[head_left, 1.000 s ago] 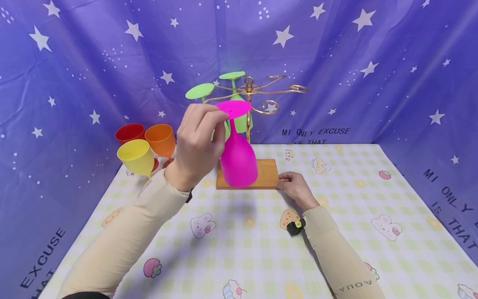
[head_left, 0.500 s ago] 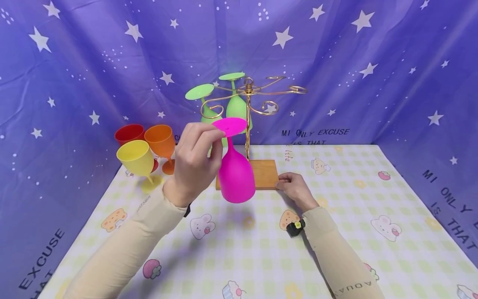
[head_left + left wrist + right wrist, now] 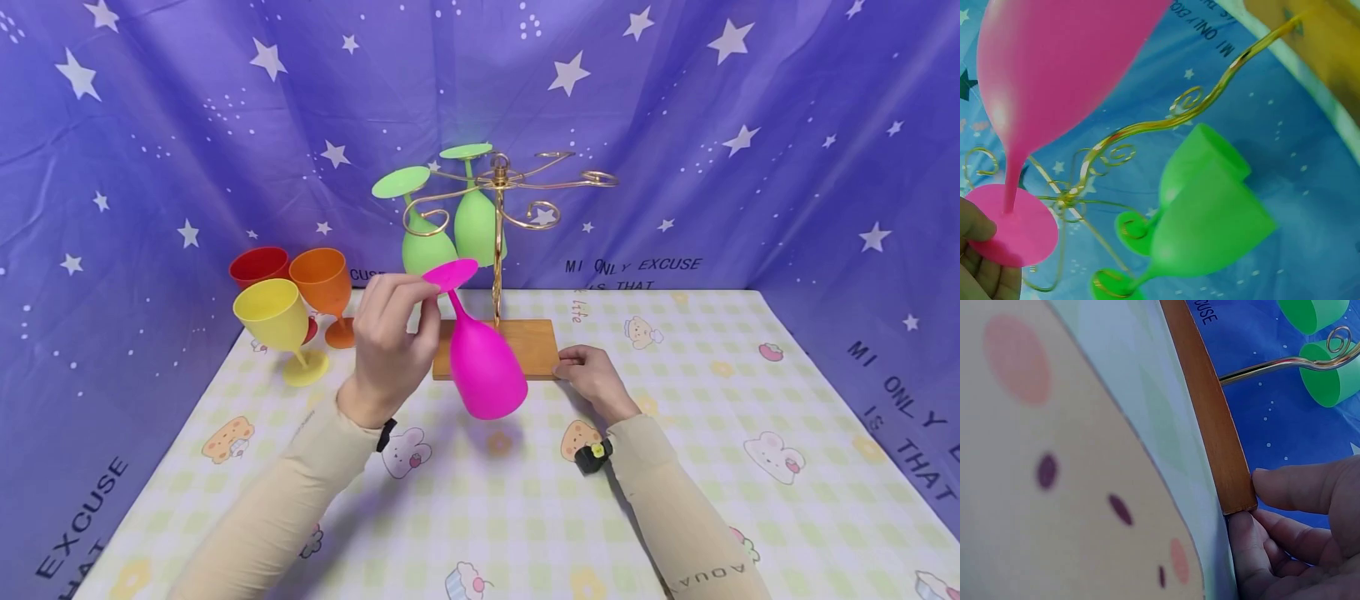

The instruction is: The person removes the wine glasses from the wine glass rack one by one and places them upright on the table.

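Observation:
My left hand [image 3: 393, 346] pinches the foot of a magenta goblet [image 3: 487, 367], which hangs upside down and tilted, its bowl toward the lower right, in front of a gold metal rack [image 3: 497, 250]. In the left wrist view, thumb and fingers grip the edge of the pink foot [image 3: 1022, 234]. My right hand [image 3: 600, 383] holds the right front corner of the rack's wooden base [image 3: 536, 346]; the right wrist view shows thumb and fingers around that corner [image 3: 1235, 487]. Two green goblets [image 3: 429, 250] [image 3: 476, 221] hang upside down from the rack's left arms.
Left of the rack stand a yellow goblet [image 3: 273, 317], an orange goblet [image 3: 322, 283] and a red goblet [image 3: 258, 265], all upright. A checked cloth [image 3: 675, 500] covers the table, and a purple star-print curtain [image 3: 660, 100] hangs around it.
My left hand has moved down from the rack's arms with the magenta goblet, which has tilted, its bowl swinging right. The right hand has stayed on the base.

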`<state>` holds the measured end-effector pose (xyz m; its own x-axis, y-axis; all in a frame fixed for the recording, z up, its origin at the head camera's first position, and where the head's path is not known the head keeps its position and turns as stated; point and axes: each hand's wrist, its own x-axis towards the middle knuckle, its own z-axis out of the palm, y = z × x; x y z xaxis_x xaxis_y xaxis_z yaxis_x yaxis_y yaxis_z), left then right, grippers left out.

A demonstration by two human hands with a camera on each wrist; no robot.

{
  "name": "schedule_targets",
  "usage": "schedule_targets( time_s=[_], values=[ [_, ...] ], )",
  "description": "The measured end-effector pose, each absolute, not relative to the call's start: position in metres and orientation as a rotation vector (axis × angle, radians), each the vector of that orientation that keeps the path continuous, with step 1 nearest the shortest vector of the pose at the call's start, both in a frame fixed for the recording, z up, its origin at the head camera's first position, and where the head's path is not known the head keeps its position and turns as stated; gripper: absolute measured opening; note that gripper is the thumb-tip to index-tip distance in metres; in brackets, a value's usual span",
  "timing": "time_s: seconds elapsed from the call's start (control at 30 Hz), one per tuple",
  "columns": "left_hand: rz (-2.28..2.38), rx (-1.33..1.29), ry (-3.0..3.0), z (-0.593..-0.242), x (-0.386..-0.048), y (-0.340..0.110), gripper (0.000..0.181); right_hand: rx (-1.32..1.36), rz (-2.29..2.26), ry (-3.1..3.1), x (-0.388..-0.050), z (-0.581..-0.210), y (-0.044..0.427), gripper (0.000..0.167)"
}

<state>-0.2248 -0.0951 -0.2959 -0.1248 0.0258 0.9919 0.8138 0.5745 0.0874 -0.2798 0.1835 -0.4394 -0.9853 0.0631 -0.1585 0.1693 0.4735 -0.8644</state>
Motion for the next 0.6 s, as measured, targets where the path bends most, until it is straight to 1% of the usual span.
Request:
schedule_targets(
  time_s=[0.6],
  values=[
    [-0.909, -0.549, -1.648, -0.343, -0.242, -0.100, 0.005, 0.201, -1.655, 2.517, -0.283, -0.434, 0.186, 0.032]
  ],
)
